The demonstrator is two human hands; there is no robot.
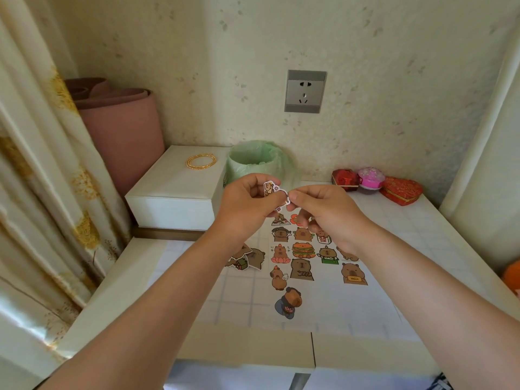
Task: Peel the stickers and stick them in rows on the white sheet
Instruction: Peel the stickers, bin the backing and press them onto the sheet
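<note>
The sticker (270, 188) is in the air between both hands, above the far end of the sheet (332, 302) and just in front of the bin (254, 160). Its long axis slants from upper left down to lower right. The left hand (247, 198) pinches its upper body between thumb and fingers. The right hand (320, 209) has thumb and forefinger closed on the lower right tip, which looks like the start of a peel (whether the backing has parted yet is too small to tell). From this grip the sheet lies below and nearer the person, so the coming move is down and back toward the body. The open places I would judge likeliest are the gap in the fourth row and the space right of the lone sticker in the nearest row. Both lie on the right hand's side. Counted: one sticker in hand and thirteen showing on the sheet in five rough rows. One of those is half under the right wrist and one partly behind the fingers, so more may be hidden. A loose pile (247, 258) lies on the table (422, 220) just left of the sheet, about three overlapping pieces, the exact number unclear. There is one sheet and one bin.
</note>
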